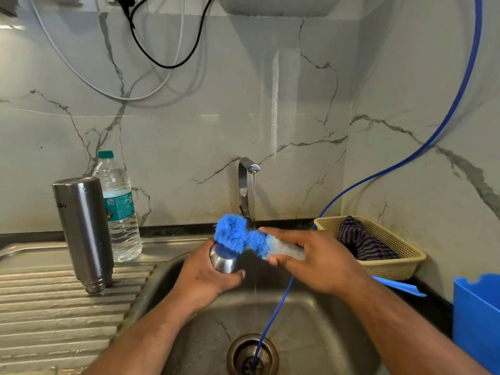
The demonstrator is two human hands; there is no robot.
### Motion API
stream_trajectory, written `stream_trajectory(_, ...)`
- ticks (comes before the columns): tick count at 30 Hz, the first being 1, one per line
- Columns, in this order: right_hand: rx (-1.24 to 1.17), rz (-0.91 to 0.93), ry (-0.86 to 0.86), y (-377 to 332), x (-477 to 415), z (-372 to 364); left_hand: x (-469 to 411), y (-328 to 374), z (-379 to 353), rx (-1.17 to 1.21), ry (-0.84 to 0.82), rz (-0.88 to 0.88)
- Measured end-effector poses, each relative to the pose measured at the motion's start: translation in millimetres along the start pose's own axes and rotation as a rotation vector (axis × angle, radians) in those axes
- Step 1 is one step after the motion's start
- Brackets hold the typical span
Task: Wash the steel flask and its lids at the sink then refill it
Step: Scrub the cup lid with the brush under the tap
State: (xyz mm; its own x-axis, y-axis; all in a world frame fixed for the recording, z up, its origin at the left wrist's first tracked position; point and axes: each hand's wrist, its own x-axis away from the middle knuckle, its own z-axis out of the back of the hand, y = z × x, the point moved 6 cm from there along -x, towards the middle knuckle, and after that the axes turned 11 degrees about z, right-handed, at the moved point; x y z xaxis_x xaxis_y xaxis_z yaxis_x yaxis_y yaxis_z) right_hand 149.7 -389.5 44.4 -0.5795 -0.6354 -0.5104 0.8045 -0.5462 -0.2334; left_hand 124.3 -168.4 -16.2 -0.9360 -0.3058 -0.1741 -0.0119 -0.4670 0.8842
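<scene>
While your left hand [205,277] grips the steel lid [224,260] over the sink [324,334], fingers curled round its wall, your right hand [316,259] pinches the brush [251,239] at the white end of its bristles, thumb below and fingers on top. Blue bristles sit on the lid's upper end; can't tell how far they reach inside. Flask [84,234] stands upside down on the drainboard [54,307], mouth down, just beside the plastic bottle [120,212], well apart from your hands. Judging by that, the body looks washed and draining; you're on the lid scrub, refill not yet started. Tap [246,182] is on, and the thin stream drops behind the brush and past the lid, apparently not onto it. To do this step well: tilt the lid's mouth toward the brush, push the bristles fully in, and turn the lid against them rather than just stroking. Work the threads and inner rim, where residue tends to sit. Then bring the lid under the stream to flush. Wet steel is likely slippery, so hold it low over the basin. Mind the blue hose [273,318] running down into the drain near your right forearm; don't snag it. Only one lid is visible; can't see any other.
</scene>
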Motion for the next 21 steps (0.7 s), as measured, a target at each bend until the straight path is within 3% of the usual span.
stream_trajectory(5, -0.129, 0.074, -0.092, -8.9, 1.3, -7.4, -2.6, -6.0, 7.5, -0.029, 0.013, 0.038)
stream_trajectory(10, 0.042, 0.019, -0.020, 8.2, 0.3, 3.1, 0.4, 1.6, 3.8, -0.022, 0.017, 0.006)
stream_trajectory(16, -0.098, 0.115, -0.084, -5.6, 0.1, -4.7, -3.3, -6.7, 9.5, 0.011, 0.016, 0.054)
stream_trajectory(21, 0.019, 0.030, -0.024, 5.5, 1.0, 2.6, -0.4, -0.9, 4.5, 0.001, -0.002, 0.027)
